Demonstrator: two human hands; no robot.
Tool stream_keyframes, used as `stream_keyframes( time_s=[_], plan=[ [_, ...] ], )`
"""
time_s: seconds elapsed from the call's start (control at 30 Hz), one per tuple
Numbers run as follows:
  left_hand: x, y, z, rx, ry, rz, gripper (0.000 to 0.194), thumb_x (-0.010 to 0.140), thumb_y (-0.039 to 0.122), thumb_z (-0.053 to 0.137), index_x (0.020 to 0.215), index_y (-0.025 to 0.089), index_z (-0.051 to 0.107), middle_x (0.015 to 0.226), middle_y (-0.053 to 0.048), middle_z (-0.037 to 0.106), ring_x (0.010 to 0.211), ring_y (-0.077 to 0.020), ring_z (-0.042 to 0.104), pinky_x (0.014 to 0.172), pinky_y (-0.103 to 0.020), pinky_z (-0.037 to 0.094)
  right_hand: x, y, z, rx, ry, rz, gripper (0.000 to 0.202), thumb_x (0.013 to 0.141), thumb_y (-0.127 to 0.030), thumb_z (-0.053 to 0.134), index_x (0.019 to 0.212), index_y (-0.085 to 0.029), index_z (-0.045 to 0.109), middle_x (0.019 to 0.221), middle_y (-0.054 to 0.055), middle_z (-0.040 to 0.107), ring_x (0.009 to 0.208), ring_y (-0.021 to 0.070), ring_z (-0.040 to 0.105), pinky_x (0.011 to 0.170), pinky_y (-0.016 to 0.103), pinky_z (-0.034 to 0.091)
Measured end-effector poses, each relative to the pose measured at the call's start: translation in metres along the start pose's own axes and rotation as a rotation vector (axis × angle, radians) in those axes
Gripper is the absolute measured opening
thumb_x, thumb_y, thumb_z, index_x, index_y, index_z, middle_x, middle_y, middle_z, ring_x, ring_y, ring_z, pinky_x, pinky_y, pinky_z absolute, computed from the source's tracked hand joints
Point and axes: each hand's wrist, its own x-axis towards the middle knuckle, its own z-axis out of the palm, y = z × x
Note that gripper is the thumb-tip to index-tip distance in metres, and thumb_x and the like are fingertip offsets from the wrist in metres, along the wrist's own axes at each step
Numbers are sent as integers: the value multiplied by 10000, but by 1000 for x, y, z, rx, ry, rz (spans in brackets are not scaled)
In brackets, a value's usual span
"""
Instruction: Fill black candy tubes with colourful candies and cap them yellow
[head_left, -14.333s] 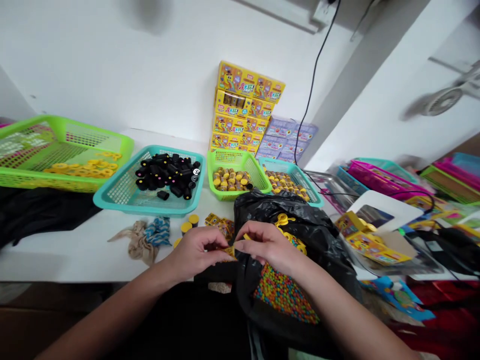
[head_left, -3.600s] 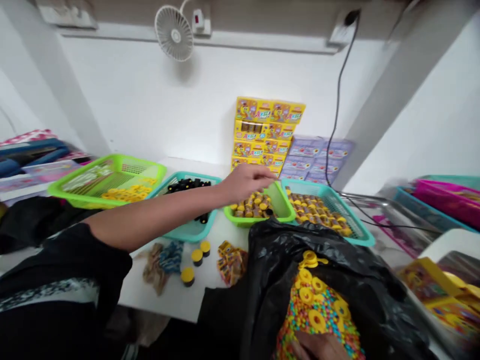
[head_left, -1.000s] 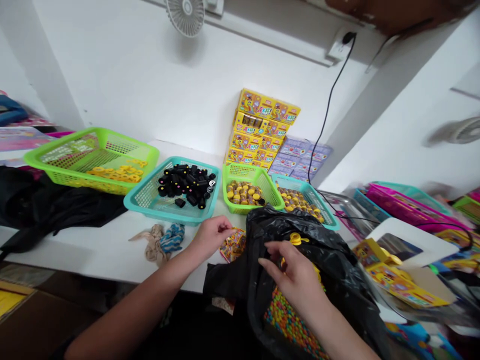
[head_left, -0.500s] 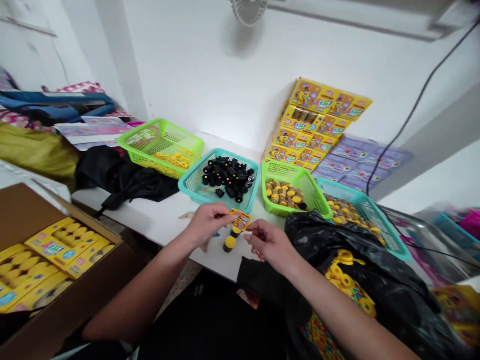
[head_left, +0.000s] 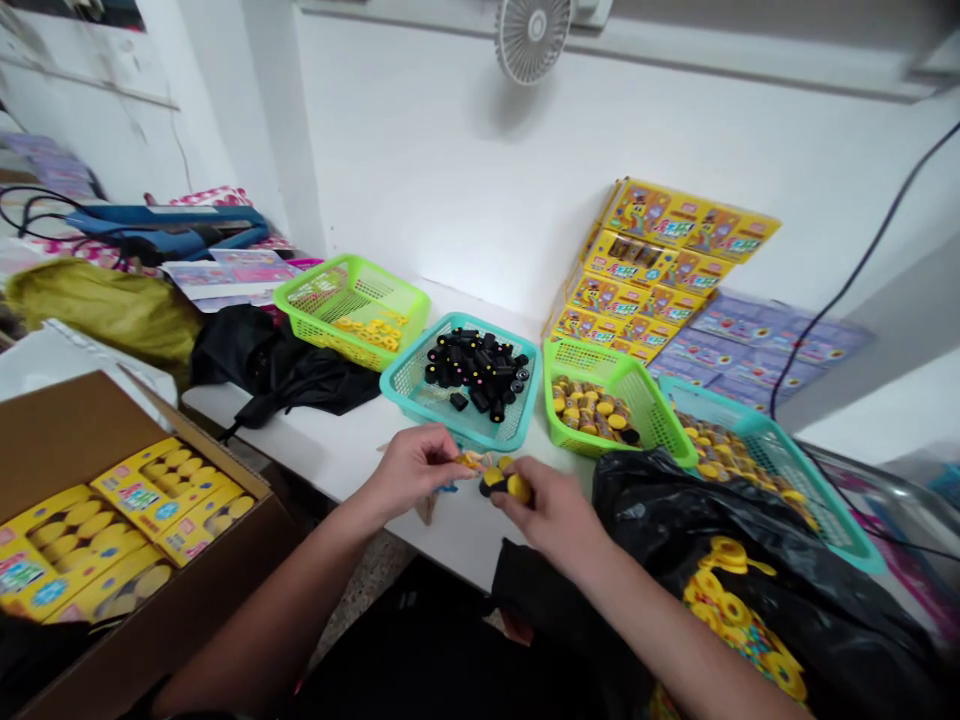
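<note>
My left hand (head_left: 421, 468) pinches a small orange and yellow printed piece (head_left: 471, 460) above the white table (head_left: 322, 440). Close beside it, my right hand (head_left: 551, 500) has its fingers round small black containers with yellow lids (head_left: 516, 487). The two hands nearly meet in front of a teal basket (head_left: 397, 385) of black containers (head_left: 480, 370). A green basket (head_left: 660, 415) behind my right hand holds yellow-lidded containers (head_left: 589, 408).
An open carton (head_left: 255, 483) of yellow boxes stands at the left. A black plastic bag (head_left: 645, 500) with yellow pieces lies at the right. Yellow boxes (head_left: 652, 265) are stacked by the wall. Another green basket (head_left: 296, 325) and a teal basket (head_left: 855, 545) flank the middle.
My right hand has closed round the yellow-lidded containers that stood on the table. The printed piece has tilted and lowered in my left hand. The whole view has shifted.
</note>
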Motion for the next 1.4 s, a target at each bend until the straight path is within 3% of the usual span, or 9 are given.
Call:
stream_keyframes(
  time_s=[0.07,0.17,0.47,0.6,0.77,0.9,1.07,1.23,1.4],
  plan=[
    [-1,4,4,66,-45,72,295,696,332,786,609,151,570,621,13,527,583,-104,480,530,-217,382,-4,-2,-20,416,79,29,231,786,-389,647,913,-203,594,632,-37,526,543,125,505,518,244,392],
    [-3,13,14,144,-112,152,261,738,320,763,617,154,602,625,8,547,599,-112,500,555,-221,379,-9,-9,-40,751,15,47,273,756,-425,682,886,-197,604,595,-58,509,456,90,458,449,222,365],
    [-9,20,34,253,-237,280,140,777,310,738,767,181,684,690,6,588,640,-122,535,602,-225,381,-20,-2,-40,748,-115,128,270,737,-427,696,810,-191,588,535,-75,506,388,66,380,377,198,283],
    [-8,21,42,259,-297,292,105,769,291,742,771,191,711,679,1,606,671,-140,550,626,-231,380,-23,-1,-37,677,-73,126,270,740,-432,684,810,-193,582,576,-63,512,443,80,399,413,209,302],
    [-8,16,51,151,-336,159,173,740,328,755,717,170,687,663,3,591,628,-130,516,594,-228,375,-26,1,-35,378,41,26,199,776,-376,659,806,-191,593,618,-51,483,569,102,426,531,224,352],
    [-10,8,58,-114,-395,-14,255,722,372,757,809,143,683,738,-13,623,634,-120,526,597,-228,409,-29,2,-35,354,34,53,223,800,-402,639,770,-192,570,601,-54,458,562,103,407,512,217,327],
    [-15,2,72,-387,-410,-244,311,692,362,789,867,141,658,785,-17,658,697,-134,588,658,-245,451,-31,3,-36,158,45,77,268,783,-421,666,699,-196,549,584,-53,456,553,102,414,494,214,294],
    [-21,-2,82,-509,-380,-298,271,729,332,769,861,135,638,827,-33,684,780,-160,641,740,-278,480,-36,9,-40,363,-63,200,376,812,-548,602,709,-188,559,567,-46,486,486,101,445,436,215,311],
    [-27,0,89,-615,-408,-362,314,672,283,814,800,140,566,742,-28,679,637,-141,629,610,-263,502,-44,14,-40,588,-82,231,399,688,-553,732,715,-175,606,593,-42,537,482,88,435,438,212,339]
  ],
)
